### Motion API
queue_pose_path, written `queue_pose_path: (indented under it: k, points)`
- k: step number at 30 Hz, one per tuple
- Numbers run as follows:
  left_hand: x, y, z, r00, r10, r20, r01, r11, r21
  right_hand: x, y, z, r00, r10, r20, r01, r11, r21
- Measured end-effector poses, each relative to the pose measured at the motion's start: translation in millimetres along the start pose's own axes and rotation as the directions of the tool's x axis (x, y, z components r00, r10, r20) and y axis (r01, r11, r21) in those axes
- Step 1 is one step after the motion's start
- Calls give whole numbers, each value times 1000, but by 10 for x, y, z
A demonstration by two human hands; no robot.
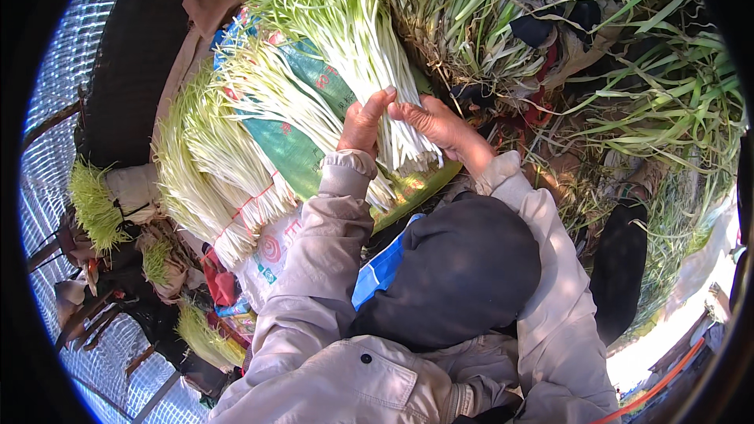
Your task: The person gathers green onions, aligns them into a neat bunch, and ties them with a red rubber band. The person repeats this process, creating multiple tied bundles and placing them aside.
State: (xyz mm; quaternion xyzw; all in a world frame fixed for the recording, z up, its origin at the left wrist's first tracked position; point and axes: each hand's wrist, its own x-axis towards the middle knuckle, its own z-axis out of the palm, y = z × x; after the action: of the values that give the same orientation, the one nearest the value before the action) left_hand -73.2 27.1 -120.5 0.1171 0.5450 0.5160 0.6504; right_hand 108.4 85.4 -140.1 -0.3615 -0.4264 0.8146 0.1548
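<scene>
My left hand (362,123) and my right hand (445,126) clasp a thick bunch of long white-stemmed shoots (368,53) from opposite sides, thumbs on top. Its cut stem ends point towards me and its yellow-green leaves fan out away from me. The fingers under the bunch are hidden. Left of it, a looser, thinner pile of the same shoots (294,94) lies on a green printed woven sack (283,138); my left wrist and sleeve cover part of it. Farther left rest bunches of shoots (218,182), with red ties (244,209) around the lower stems.
Heaped green-leaved plants (471,23) with dry roots and stalks fill the upper right. A white printed sack (274,247) lies under the tied bunches. Wrapped bundles of shoots (100,200) stand at the far left, before white netting (44,147). My dark-clad knee (471,271) rises below my hands.
</scene>
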Motion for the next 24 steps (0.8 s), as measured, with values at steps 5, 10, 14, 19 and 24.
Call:
queue_pose_path:
  k: [5,10,14,19,24]
  points:
    - [-71,15,65,998,19,57,-14,997,-81,-1,-82,46,998,14,54,-14,1000,0]
    - [-51,122,153,999,-9,54,19,980,-200,-21,-364,118,978,23,-205,-101,920,-378]
    - [-104,218,265,999,50,13,-43,948,-315,-22,-676,168,981,-10,-196,-97,845,-525]
    - [-303,478,352,992,121,48,-90,905,-417,-248,-1310,418,988,-78,-137,-34,744,-667]
    - [-642,748,452,948,316,27,-250,798,-549,-647,-1959,950,976,-171,-138,-38,487,-872]
